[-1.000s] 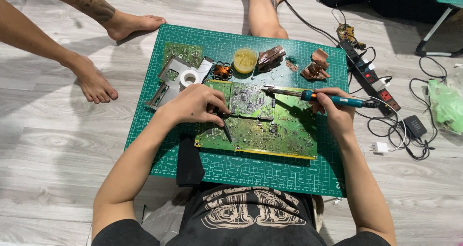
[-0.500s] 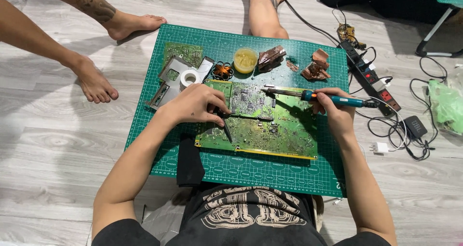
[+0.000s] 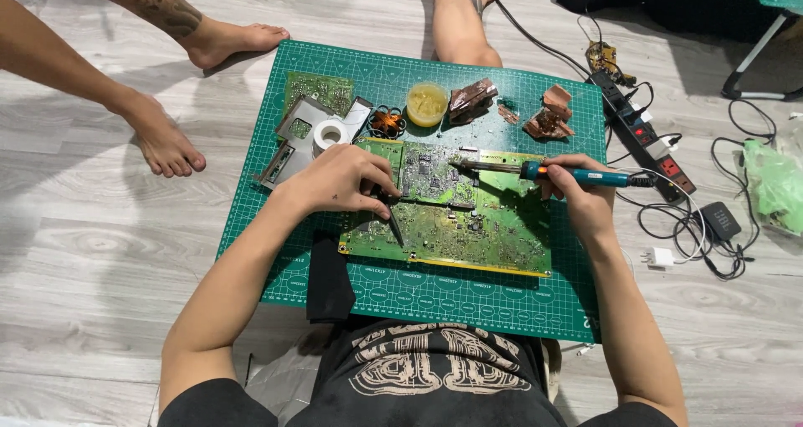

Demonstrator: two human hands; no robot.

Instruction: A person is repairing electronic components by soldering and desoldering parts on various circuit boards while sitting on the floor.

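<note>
A large green circuit board [image 3: 468,226] lies on a green cutting mat [image 3: 418,293] on the floor. My left hand [image 3: 339,180] rests on the board's left edge and grips dark tweezers [image 3: 393,222] whose tips point down onto the board. My right hand [image 3: 577,197] holds a blue-handled soldering iron [image 3: 544,173] level, its metal tip reaching left over the upper middle of the board.
At the mat's far edge sit a yellow tub [image 3: 427,102], a white tape roll [image 3: 331,134], a smaller board with a metal bracket [image 3: 301,122] and copper-coloured scraps [image 3: 548,117]. A power strip [image 3: 640,134] and tangled cables lie right. Other people's bare feet [image 3: 167,143] rest left and above.
</note>
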